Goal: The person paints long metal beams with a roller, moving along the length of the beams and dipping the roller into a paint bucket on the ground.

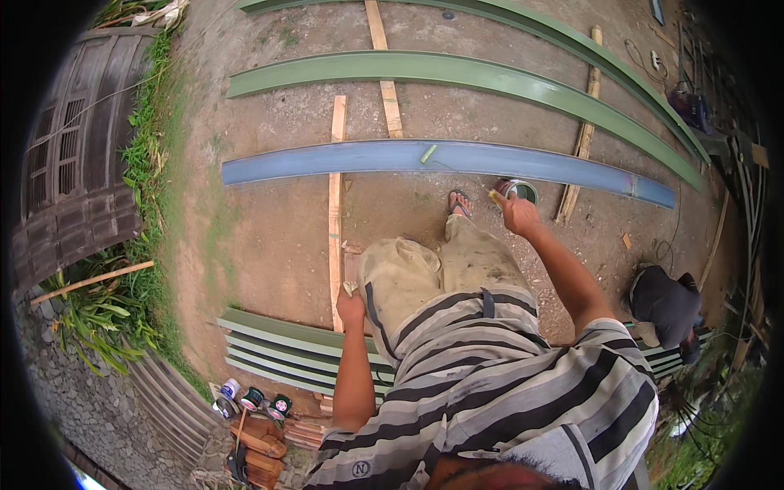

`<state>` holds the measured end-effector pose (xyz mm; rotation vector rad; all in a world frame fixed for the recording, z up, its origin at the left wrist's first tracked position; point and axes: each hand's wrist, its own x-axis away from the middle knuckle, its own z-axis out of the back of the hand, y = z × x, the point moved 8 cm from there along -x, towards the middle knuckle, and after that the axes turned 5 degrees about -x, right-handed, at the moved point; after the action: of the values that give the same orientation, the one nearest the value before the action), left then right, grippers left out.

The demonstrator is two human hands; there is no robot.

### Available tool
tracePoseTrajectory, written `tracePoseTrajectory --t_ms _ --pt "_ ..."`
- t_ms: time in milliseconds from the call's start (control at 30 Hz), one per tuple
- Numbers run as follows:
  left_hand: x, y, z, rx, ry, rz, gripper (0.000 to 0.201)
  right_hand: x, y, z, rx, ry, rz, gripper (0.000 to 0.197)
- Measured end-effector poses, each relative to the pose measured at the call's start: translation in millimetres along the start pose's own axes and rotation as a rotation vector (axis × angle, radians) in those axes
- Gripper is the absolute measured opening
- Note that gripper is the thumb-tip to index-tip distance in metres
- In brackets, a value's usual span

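Observation:
My right hand (520, 216) is closed at the near side of a small paint can (529, 192) with green inside. A short yellowish piece, perhaps a brush handle, sticks out by its fingers. Beyond the can, a long blue-grey metal beam (327, 162) lies across wooden supports, and a small green paint roller (429, 153) rests on it. My left hand (351, 307) hangs low beside my left leg, closed around a small pale scrap (350, 288) that looks like cloth.
Two green beams (351, 67) lie farther out over wooden battens (336, 204). More green beams (269, 347) are stacked behind me, near several paint cans (252, 398). A person in dark clothing (665, 304) bends down at right. Dark slatted panels (77, 155) stand left.

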<state>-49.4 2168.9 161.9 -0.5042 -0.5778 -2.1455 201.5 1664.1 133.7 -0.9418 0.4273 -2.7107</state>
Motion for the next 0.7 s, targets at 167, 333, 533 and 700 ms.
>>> tracePoseTrajectory --t_ms 167,333,533,700 --pt "-45 8 -99 -0.152 -0.247 0.253 0.046 -118 -62 -31 0.250 -0.156 0.161 0.061" --pt "-76 40 -141 -0.311 -0.379 0.236 0.043 -221 -142 -75 0.370 -0.200 0.228 0.057" --pt "-129 1 -126 -0.185 -0.317 0.092 0.035 -316 -318 -103 0.418 -0.226 0.270 0.056" --pt "-162 -41 -115 -0.108 -0.426 0.143 0.033 -388 -478 -137 0.421 -0.215 0.304 0.055"
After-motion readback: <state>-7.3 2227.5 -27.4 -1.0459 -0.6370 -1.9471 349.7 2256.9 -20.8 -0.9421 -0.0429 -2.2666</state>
